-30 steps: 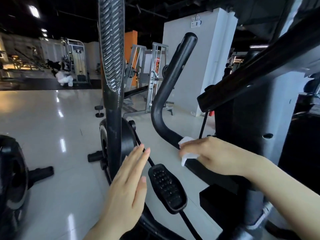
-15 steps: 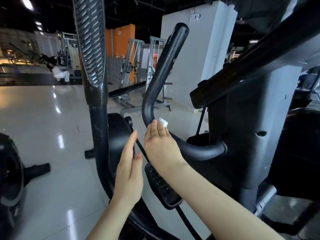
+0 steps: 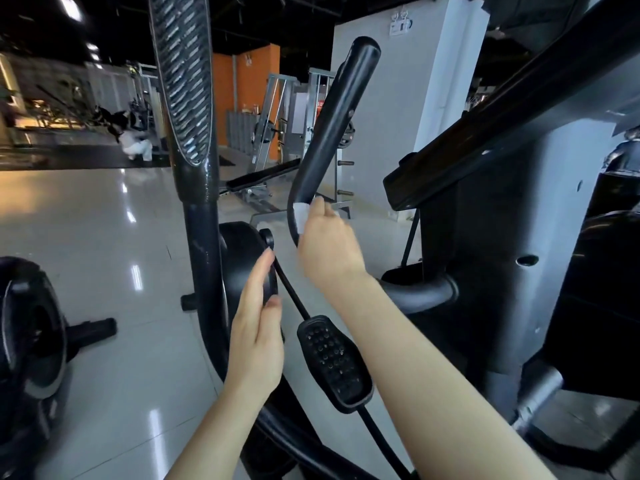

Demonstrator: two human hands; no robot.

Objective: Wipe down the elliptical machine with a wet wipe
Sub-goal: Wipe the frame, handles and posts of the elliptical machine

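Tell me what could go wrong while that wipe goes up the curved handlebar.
1. The right hand wraps only a small wet wipe around the curved handlebar; it may bunch or slip out, leaving bare fingers rubbing the bar.
2. The left hand hovers open beside the flywheel housing, bracing nothing, so a hard push could throw off balance.
3. The pedal sits under the right forearm and could be knocked.
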